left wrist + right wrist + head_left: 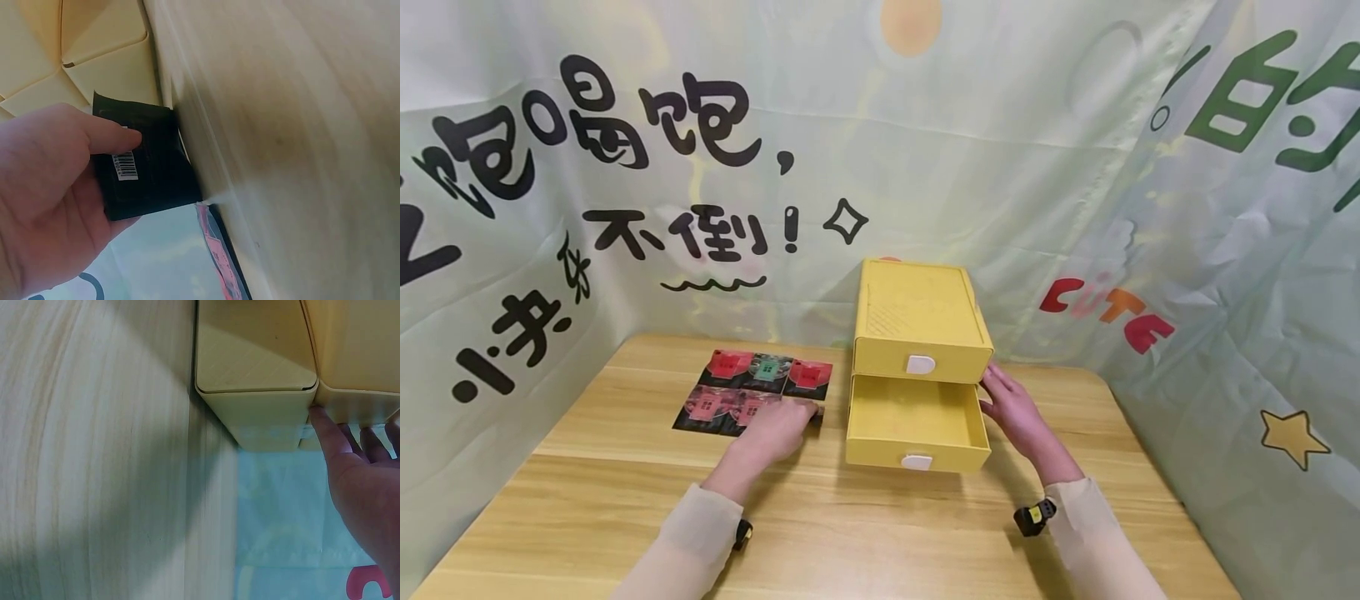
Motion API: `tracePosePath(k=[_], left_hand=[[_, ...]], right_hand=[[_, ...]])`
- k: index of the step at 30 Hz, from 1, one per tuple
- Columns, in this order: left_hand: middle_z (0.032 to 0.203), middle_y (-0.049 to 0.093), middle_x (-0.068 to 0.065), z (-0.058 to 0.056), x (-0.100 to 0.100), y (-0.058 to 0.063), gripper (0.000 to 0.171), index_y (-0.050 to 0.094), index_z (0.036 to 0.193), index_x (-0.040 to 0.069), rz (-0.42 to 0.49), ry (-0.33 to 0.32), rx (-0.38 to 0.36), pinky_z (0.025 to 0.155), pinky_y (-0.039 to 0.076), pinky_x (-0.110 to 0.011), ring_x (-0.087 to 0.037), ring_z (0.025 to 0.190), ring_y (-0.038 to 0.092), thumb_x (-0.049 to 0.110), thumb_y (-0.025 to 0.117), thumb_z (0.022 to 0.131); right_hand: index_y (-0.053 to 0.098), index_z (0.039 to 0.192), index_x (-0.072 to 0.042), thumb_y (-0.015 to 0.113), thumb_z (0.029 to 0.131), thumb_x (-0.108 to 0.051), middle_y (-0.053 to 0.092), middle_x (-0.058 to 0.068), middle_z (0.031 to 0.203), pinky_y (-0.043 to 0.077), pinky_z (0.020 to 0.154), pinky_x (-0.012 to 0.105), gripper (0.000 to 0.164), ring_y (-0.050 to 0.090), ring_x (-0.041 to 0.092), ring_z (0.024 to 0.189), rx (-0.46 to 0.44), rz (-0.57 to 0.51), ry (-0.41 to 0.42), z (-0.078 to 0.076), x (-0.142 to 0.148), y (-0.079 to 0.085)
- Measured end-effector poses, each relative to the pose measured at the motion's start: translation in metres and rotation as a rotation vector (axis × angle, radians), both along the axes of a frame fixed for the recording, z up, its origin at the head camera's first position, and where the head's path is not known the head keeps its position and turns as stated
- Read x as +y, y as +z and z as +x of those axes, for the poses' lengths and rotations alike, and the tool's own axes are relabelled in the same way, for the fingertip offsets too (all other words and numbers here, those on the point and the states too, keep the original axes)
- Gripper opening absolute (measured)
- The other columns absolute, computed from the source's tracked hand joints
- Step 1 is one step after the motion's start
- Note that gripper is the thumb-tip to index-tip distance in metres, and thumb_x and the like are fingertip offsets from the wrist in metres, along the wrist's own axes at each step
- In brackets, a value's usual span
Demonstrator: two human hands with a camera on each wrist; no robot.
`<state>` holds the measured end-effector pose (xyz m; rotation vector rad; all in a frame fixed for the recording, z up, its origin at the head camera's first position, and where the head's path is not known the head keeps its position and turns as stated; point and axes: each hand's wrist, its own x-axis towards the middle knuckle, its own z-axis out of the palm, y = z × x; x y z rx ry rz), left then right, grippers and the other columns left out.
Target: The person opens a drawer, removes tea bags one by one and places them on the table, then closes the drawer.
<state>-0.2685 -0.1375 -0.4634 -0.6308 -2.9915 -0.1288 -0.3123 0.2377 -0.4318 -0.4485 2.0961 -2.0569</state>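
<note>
Pinching black packet (153,178) at tabletop (880,533), left grip (778,431) between laid-out packets (737,383) and yellow drawer box (921,308), lower drawer (880,454) pulled out; right grip (1018,412) spread, touching box's right side

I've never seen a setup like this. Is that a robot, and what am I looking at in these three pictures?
No robot here: these are a person's own bare hands. The wide picture comes from a camera worn on the head; the two close ones come from wrist cameras, one per arm. On the wooden table stands a yellow box with two drawers; the lower drawer is pulled out. To its left lie flat packets with red, pink and green designs. The left hand holds a black packet between thumb and fingers, barcode showing. The right hand touches the box's side.
</note>
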Motion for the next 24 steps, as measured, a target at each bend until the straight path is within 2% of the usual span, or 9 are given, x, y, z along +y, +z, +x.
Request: tracePosePath(k=[7,14,19,21,24], left_hand=[[0.107,0.064,-0.011,0.0004,0.0002,-0.0021,0.047,0.056,0.122,0.014,-0.009,0.018,-0.045,0.055,0.053,-0.037,-0.026,0.078,0.059,0.001,0.059,0.077],[0.117,0.059,-0.009,0.0011,-0.0005,-0.003,0.049,0.054,0.124,0.012,0.004,0.032,-0.114,0.064,0.054,-0.039,-0.026,0.09,0.058,-0.002,0.056,0.077],[0.118,0.059,-0.011,0.0019,-0.0026,-0.0022,0.054,0.053,0.126,0.011,0.044,0.039,-0.19,0.07,0.054,-0.04,-0.025,0.092,0.057,-0.002,0.058,0.074],[0.119,0.058,-0.011,0.0019,-0.0037,-0.0021,0.056,0.051,0.128,0.011,0.066,0.042,-0.217,0.068,0.053,-0.038,-0.021,0.087,0.057,0.001,0.06,0.073],[0.122,0.056,-0.011,0.0025,-0.0052,-0.0017,0.06,0.048,0.131,0.011,0.112,0.048,-0.259,0.054,0.049,-0.033,-0.015,0.065,0.052,0.006,0.061,0.073]], right_hand=[[0.018,0.145,-0.011,0.038,0.096,-0.038,0.015,0.007,0.15,0.033,0.102,0.045,0.059,0.02,0.018,0.13,0.0,0.006,-0.005,0.0001,-0.0004,0.0006],[0.017,0.145,-0.01,0.037,0.096,-0.038,0.014,0.007,0.15,0.035,0.1,0.04,0.059,0.02,0.018,0.13,-0.004,0.002,-0.003,0.0009,-0.0004,0.0002],[0.017,0.145,-0.009,0.037,0.096,-0.038,0.013,0.007,0.15,0.033,0.102,0.044,0.06,0.019,0.018,0.13,-0.004,-0.004,-0.007,0.0003,-0.0003,-0.0008],[0.017,0.144,-0.009,0.037,0.096,-0.037,0.013,0.008,0.15,0.031,0.103,0.046,0.059,0.019,0.019,0.13,-0.003,-0.007,-0.008,0.0,-0.0003,-0.0012],[0.017,0.144,-0.008,0.037,0.097,-0.036,0.012,0.009,0.151,0.03,0.103,0.047,0.059,0.018,0.02,0.13,-0.001,-0.013,-0.006,-0.0003,-0.0001,-0.0019]])
